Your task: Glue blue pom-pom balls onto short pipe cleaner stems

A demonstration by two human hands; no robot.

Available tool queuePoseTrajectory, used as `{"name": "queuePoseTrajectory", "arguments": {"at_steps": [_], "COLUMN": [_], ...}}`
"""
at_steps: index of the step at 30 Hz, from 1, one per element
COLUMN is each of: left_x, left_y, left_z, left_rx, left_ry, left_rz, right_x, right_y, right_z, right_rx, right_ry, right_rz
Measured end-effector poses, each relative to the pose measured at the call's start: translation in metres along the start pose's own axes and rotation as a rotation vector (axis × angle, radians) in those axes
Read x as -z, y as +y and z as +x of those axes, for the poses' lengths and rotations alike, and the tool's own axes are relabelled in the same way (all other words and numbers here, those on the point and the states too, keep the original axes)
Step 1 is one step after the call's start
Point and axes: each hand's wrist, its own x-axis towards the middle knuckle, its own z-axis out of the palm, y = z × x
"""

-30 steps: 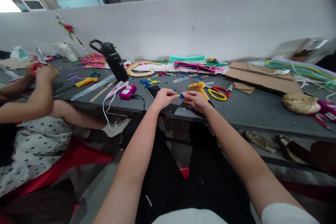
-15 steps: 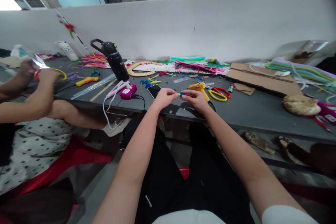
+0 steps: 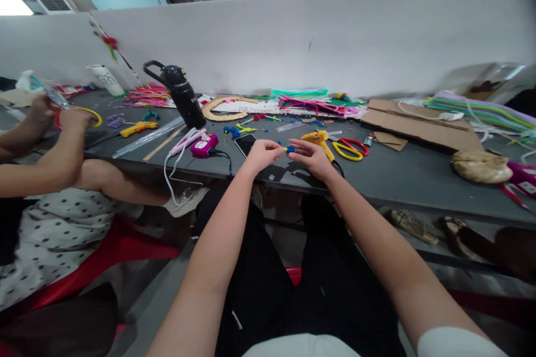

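Note:
Between my fingertips, just above the table's front edge, is a small blue and yellow-green piece (image 3: 288, 149) that looks like pipe cleaner. My left hand (image 3: 264, 156) pinches its yellow-green end. The thumb and fingers of my right hand (image 3: 313, 158) close on the blue end, partly hiding it. Behind my right hand lies a yellow glue gun (image 3: 318, 138), with red-and-yellow scissors (image 3: 349, 149) to its right. A phone (image 3: 245, 145) lies beside my left hand, and blue and yellow craft pieces (image 3: 238, 131) are just behind it.
A black bottle (image 3: 184, 100) and a magenta box (image 3: 204, 146) with cables stand to the left. Pipe-cleaner bundles (image 3: 314, 105) and cardboard (image 3: 419, 125) line the back. At far left, another person's hands (image 3: 75, 120) hold scissors (image 3: 90, 113).
My right fingers have shifted slightly on the piece, so more of its blue end shows. My left hand has barely moved. The other person's scissors have tilted and come a little lower.

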Motion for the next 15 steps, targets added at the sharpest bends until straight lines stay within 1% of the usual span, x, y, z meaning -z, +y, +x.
{"name": "queuePoseTrajectory", "arguments": {"at_steps": [4, 10, 15], "left_x": [-0.0007, -0.0022, -0.0029], "left_y": [0.0005, 0.0003, 0.0008], "left_z": [0.0000, -0.0001, -0.0012], "left_rx": [0.013, 0.024, 0.037], "left_ry": [-0.011, -0.031, -0.037], "left_rz": [-0.006, -0.018, -0.017], "right_x": [-0.0010, -0.0013, -0.0010], "right_y": [-0.0029, -0.0057, -0.0033], "right_z": [-0.0009, -0.0027, -0.0023], "right_rx": [-0.011, 0.001, 0.005], "right_ry": [-0.001, 0.061, 0.078], "right_rz": [-0.029, -0.118, -0.134]}}
